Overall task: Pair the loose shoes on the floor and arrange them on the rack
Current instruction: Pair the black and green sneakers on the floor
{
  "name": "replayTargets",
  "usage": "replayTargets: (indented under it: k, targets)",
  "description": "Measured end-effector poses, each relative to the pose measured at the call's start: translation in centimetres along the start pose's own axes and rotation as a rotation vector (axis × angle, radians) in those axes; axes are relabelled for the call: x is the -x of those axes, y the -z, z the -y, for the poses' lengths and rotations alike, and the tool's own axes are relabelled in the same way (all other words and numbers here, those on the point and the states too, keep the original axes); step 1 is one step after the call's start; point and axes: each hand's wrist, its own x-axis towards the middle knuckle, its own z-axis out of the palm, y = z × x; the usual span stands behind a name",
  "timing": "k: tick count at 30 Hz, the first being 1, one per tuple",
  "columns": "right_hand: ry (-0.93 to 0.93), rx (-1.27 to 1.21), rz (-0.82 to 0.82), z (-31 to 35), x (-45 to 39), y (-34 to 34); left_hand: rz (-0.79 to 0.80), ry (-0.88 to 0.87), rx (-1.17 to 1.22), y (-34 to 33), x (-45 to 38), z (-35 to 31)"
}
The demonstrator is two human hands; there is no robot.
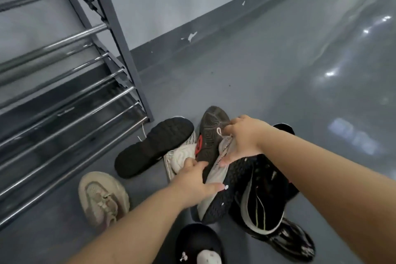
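1. The floor (267, 75) lies bare to the right of and beyond the shoe pile, toward the wall.
2. The rack (64, 100) closes the left side; open gaps show between its metal bars.
3. An upturned black sole (153, 147) lies just beside the rack's corner post.
4. A beige sneaker (102, 197) sits apart, bare floor between it and the rack.
5. A black slipper (199, 242) blocks the near edge.

Rack (64, 83): glossy chrome-look metal rails, matt dark-painted frame. Floor (267, 66): smooth grey, sheen with light glare at 2 o'clock. Beige shoe (100, 197): matt knit cloth. Black sole (154, 146): matt ribbed rubber. Black shoe (295, 240), 5 o'clock: glossy.
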Motion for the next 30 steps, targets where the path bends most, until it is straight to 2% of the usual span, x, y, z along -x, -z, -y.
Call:
replayTargets:
  k: [3,5,8,11,14,17,19,23,27,30]
  targets:
    - [0.047,0.08,-0.022,0.1,0.2,0.4,-0.113,-0.019,-0.071,-1.5,0.3,-0.2]
    - [0.094,0.134,-0.089,0.1,0.6,0.3,-0.224,-0.037,-0.022,-2.4,0.3,-0.1]
    - [0.158,0.243,-0.171,0.0,1.8,-0.2,-0.334,-0.042,0.207,-2.7,0.2,0.0]
    - [0.159,0.286,-0.238,0.4,3.3,0.3,-0.276,-0.02,0.437,-2.0,0.9,0.1]
    - [0.155,0.233,-0.373,1.4,5.0,2.1,-0.244,-0.051,0.657,-0.8,2.8,0.1]
    - [0.191,0.128,-0.525,3.1,7.2,4.8,-0.359,-0.112,0.846,1.8,5.8,-0.2]
    - [0.218,0.187,-0.57,4.7,8.6,7.2,-0.431,-0.151,0.96,4.3,8.2,-0.1]
    - [0.308,0.261,-0.732,9.5,11.3,11.3,-0.584,-0.186,0.91,8.5,14.0,1.5]
    - [0.459,0.338,-0.891,16.1,13.8,13.1,-0.705,-0.17,0.976,10.1,21.0,5.2]
    - [0.51,0.257,-0.808,21.4,15.1,12.9,-0.766,-0.148,0.999,10.1,26.2,8.8]
